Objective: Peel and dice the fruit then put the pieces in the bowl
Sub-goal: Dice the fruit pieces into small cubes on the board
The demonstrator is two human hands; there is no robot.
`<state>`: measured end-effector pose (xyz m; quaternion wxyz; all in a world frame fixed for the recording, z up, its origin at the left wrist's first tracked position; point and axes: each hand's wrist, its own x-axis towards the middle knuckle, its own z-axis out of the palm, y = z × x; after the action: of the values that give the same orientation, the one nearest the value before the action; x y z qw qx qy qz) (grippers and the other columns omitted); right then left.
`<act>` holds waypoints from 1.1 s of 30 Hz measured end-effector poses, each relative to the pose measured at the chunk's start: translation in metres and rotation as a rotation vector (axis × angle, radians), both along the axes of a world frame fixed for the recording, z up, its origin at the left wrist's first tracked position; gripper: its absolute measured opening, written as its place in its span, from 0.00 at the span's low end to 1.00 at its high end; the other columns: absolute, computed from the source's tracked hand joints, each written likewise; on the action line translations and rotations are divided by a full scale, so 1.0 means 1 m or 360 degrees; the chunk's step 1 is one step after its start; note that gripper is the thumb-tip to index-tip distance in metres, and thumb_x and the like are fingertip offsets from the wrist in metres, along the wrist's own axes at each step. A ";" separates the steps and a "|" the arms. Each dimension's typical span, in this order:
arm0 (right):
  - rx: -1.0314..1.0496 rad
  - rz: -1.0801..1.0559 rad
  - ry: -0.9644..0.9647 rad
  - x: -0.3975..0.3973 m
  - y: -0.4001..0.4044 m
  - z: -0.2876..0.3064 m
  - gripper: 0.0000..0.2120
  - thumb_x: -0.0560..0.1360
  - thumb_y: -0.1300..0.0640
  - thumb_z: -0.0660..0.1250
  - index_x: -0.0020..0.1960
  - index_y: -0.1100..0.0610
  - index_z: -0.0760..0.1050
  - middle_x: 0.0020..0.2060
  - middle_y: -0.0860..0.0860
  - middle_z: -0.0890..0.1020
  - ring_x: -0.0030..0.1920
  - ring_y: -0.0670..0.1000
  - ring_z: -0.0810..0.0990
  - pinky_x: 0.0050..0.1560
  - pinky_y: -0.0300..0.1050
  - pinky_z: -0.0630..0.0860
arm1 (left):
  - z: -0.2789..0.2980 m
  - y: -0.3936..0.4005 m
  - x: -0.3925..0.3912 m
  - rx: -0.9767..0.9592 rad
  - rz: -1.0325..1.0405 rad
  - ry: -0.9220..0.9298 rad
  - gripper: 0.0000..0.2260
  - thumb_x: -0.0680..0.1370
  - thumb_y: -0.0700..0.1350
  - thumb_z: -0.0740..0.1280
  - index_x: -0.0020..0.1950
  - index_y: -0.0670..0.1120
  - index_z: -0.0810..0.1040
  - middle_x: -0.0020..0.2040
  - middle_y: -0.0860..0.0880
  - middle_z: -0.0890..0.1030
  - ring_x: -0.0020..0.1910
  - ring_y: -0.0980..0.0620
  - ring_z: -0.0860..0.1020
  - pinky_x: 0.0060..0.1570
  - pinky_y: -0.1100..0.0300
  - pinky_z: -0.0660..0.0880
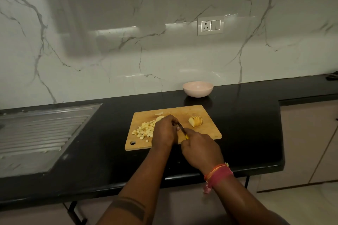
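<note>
Diced fruit (144,129) near cutting board's (204,113) left edge, beside left hand (164,130).

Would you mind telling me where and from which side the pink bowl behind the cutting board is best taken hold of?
Probably by the rim of the pink bowl, on its near side, coming over the cutting board. It stands upright and open with a rounded wall narrowing to a small base, so thumb inside, fingers outside should grip best; the far side faces the wall.
</note>
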<state>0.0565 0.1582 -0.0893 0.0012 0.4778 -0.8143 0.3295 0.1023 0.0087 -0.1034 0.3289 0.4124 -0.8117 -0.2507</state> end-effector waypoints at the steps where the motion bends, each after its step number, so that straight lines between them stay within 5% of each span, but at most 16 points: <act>1: 0.0008 0.0003 0.0005 0.000 -0.003 0.001 0.23 0.79 0.49 0.58 0.74 0.42 0.68 0.41 0.48 0.82 0.38 0.49 0.79 0.34 0.42 0.73 | 0.000 0.000 0.001 0.0008 -0.0002 0.0020 0.07 0.77 0.40 0.74 0.52 0.49 0.83 0.46 0.54 0.85 0.44 0.59 0.80 0.45 0.66 0.75; 6: 0.0102 0.0045 -0.0014 -0.003 -0.015 0.008 0.20 0.80 0.50 0.58 0.71 0.43 0.71 0.45 0.50 0.83 0.42 0.51 0.80 0.39 0.44 0.77 | -0.001 0.000 0.000 -0.0034 -0.0009 0.0033 0.09 0.77 0.36 0.71 0.51 0.50 0.84 0.42 0.57 0.82 0.38 0.65 0.77 0.38 0.74 0.70; 13: 0.0212 0.0099 0.0059 -0.004 -0.004 0.008 0.22 0.80 0.48 0.57 0.73 0.43 0.68 0.45 0.50 0.82 0.43 0.51 0.80 0.42 0.46 0.78 | -0.002 -0.001 -0.002 0.0004 0.0012 0.0027 0.08 0.77 0.38 0.72 0.51 0.50 0.82 0.46 0.52 0.84 0.46 0.55 0.81 0.50 0.57 0.80; 22: 0.0024 0.0072 -0.0028 -0.002 0.027 -0.001 0.22 0.79 0.51 0.59 0.72 0.41 0.71 0.36 0.45 0.78 0.35 0.45 0.77 0.34 0.43 0.75 | -0.001 0.004 0.000 -0.0152 -0.0062 -0.0155 0.14 0.78 0.37 0.69 0.60 0.51 0.83 0.55 0.50 0.83 0.54 0.51 0.81 0.54 0.56 0.79; 25: -0.0141 -0.0015 -0.0150 -0.005 0.028 -0.002 0.22 0.80 0.52 0.59 0.73 0.39 0.69 0.33 0.46 0.77 0.32 0.46 0.77 0.29 0.39 0.69 | -0.001 0.007 0.001 -0.0199 -0.0123 -0.0201 0.15 0.79 0.42 0.65 0.61 0.56 0.84 0.58 0.49 0.80 0.55 0.50 0.79 0.54 0.54 0.79; 29: -0.0178 -0.0087 -0.0225 -0.005 0.024 0.000 0.24 0.81 0.52 0.58 0.75 0.38 0.66 0.33 0.48 0.78 0.32 0.48 0.78 0.29 0.44 0.74 | -0.002 0.011 -0.001 -0.0299 -0.0147 -0.0315 0.12 0.80 0.55 0.67 0.60 0.53 0.83 0.56 0.48 0.76 0.58 0.49 0.72 0.57 0.53 0.74; 33: -0.0122 -0.0095 -0.0215 -0.008 0.019 0.003 0.24 0.80 0.51 0.58 0.75 0.38 0.67 0.35 0.46 0.77 0.34 0.46 0.77 0.30 0.43 0.71 | -0.001 0.009 -0.002 -0.0291 -0.0172 -0.0253 0.08 0.80 0.51 0.68 0.56 0.55 0.84 0.54 0.51 0.79 0.57 0.49 0.74 0.55 0.50 0.76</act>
<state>0.0489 0.1771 -0.0860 -0.0258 0.4297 -0.8132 0.3916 0.1006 0.0177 -0.1049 0.2856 0.3548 -0.8758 -0.1595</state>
